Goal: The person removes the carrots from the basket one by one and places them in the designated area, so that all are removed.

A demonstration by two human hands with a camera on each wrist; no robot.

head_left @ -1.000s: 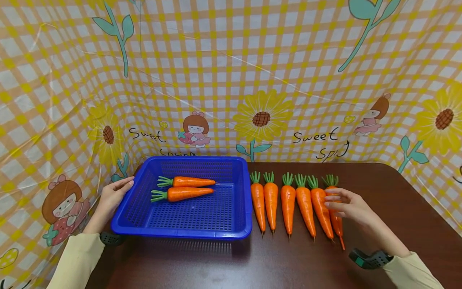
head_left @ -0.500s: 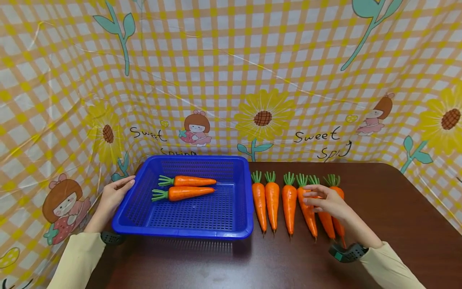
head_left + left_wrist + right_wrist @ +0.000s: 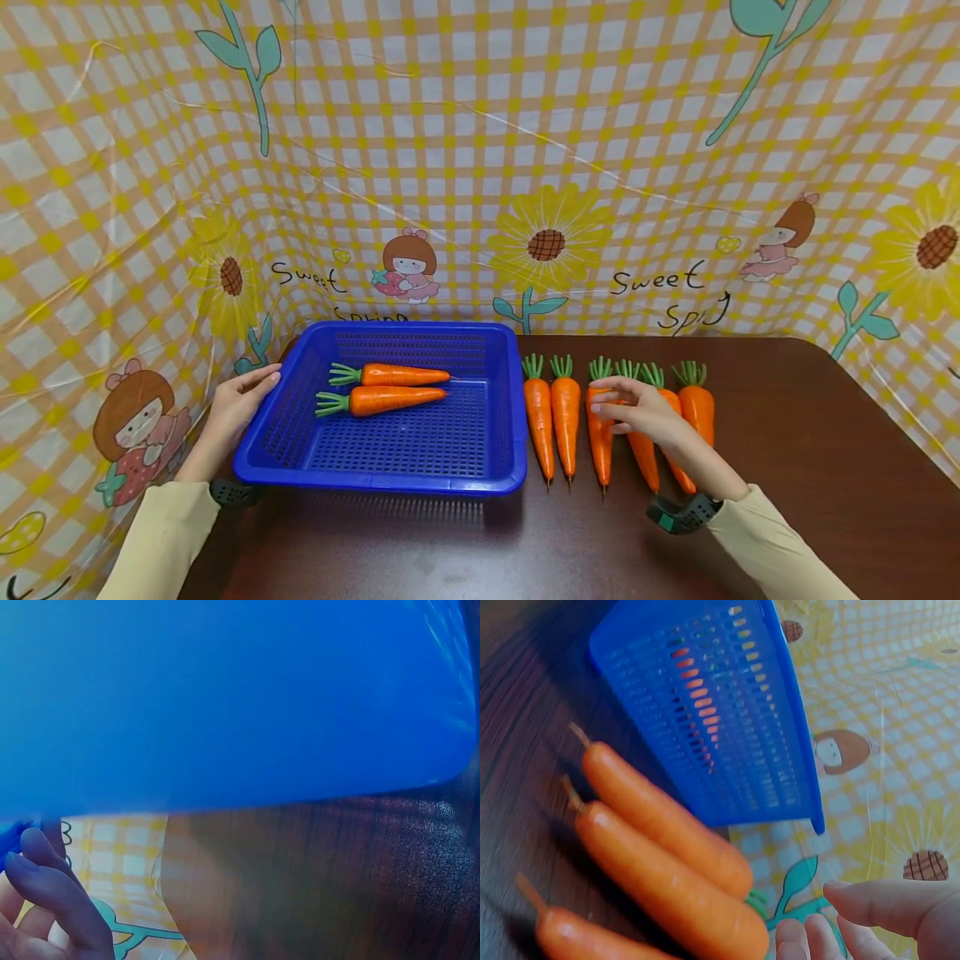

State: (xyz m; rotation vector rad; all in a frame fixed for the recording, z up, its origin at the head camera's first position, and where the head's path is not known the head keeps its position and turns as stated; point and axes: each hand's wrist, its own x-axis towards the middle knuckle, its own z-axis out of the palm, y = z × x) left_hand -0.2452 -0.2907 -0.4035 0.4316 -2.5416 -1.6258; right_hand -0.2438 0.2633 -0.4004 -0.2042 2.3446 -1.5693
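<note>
A blue plastic basket (image 3: pixel 382 483) stands on the table's left half. Inside, two orange carrots with green stems lie side by side, the upper carrot (image 3: pixel 401 375) and the lower carrot (image 3: pixel 393 401). My left hand (image 3: pixel 234 408) grips the basket's left rim between thumb and fingers. My right hand (image 3: pixel 648 412) hovers over the row of carrots to the right, fingers spread and loosely bent, with nothing in them. It partly covers the third carrot (image 3: pixel 602 458) and the carrots just beyond it. The right wrist view shows the thumb apart from the fingers (image 3: pixel 821 937).
Nearest the basket's right side lie two carrots, the first carrot (image 3: pixel 538 425) and its neighbour (image 3: pixel 566 425). The rightmost carrot (image 3: pixel 697 408) ends the row. A dark brown table (image 3: pixel 795 450) meets a checked, flower-printed cloth (image 3: pixel 450 167) at the back and sides.
My right hand has moved left along the row, from over the rightmost carrots to over the third one. My left hand and the basket have stayed put.
</note>
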